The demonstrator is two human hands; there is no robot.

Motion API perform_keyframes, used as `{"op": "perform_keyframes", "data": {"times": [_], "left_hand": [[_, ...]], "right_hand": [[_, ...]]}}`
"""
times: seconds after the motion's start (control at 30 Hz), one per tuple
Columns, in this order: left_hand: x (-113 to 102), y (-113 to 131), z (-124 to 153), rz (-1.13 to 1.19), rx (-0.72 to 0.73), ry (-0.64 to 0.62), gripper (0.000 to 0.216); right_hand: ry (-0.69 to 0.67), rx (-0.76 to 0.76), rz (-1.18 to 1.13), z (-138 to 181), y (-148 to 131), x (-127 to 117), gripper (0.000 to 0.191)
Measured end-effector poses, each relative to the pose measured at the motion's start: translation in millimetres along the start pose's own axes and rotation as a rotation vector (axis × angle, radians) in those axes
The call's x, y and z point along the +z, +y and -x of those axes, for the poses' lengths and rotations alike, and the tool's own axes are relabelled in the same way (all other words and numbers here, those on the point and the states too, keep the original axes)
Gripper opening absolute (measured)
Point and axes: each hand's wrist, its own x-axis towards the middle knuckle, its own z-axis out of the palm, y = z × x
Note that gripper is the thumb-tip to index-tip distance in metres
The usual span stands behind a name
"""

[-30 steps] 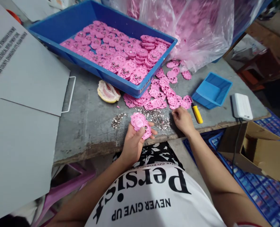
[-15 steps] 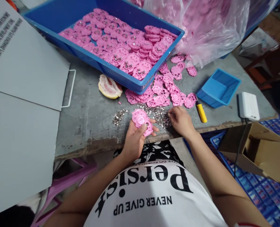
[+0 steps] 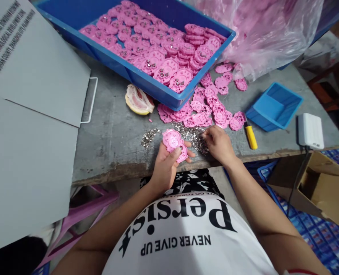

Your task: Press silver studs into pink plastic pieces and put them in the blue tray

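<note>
My left hand [image 3: 166, 164] is closed round a small stack of pink plastic discs [image 3: 174, 144], thumb on top, held just above the table's front edge. My right hand [image 3: 218, 144] rests on a scatter of small silver metal pieces [image 3: 192, 135], fingers pinched down into them; what they hold is too small to see. Loose pink discs [image 3: 209, 110] lie on the grey table just beyond both hands.
A large blue tray [image 3: 140, 78] of pink discs sits at the back. A peeled fruit piece [image 3: 138, 100], a small blue bin [image 3: 274, 106], a yellow-handled tool [image 3: 251, 135], a white box [image 3: 310, 131], a plastic bag [image 3: 261, 30] and grey cardboard sheets [image 3: 28, 114] surround the work spot.
My right hand has shifted left from the loose pink discs onto the silver pieces. The left hand kept its hold on the pink discs. The view tilted slightly.
</note>
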Motion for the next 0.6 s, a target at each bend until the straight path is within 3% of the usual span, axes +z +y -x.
{"op": "perform_keyframes", "data": {"times": [0.13,0.27,0.4,0.6], "left_hand": [[0.6,0.2,-0.5,0.004,-0.006,-0.005,0.035],[0.6,-0.4,-0.5,-0.008,-0.005,0.017,0.034],[0.2,-1.7,-1.6,-0.024,-0.007,0.035,0.034],[2.6,-1.4,-2.5,-0.046,-0.009,0.016,0.033]], "right_hand": [[0.016,0.246,-0.616,0.8,-7.8,-4.8,0.023],[-0.11,0.381,-1.119,2.9,-23.9,-11.0,0.038],[-0.182,0.422,-1.28,6.2,-39.0,-15.1,0.039],[-0.194,0.412,-1.298,9.9,-48.4,-16.5,0.039]]}}
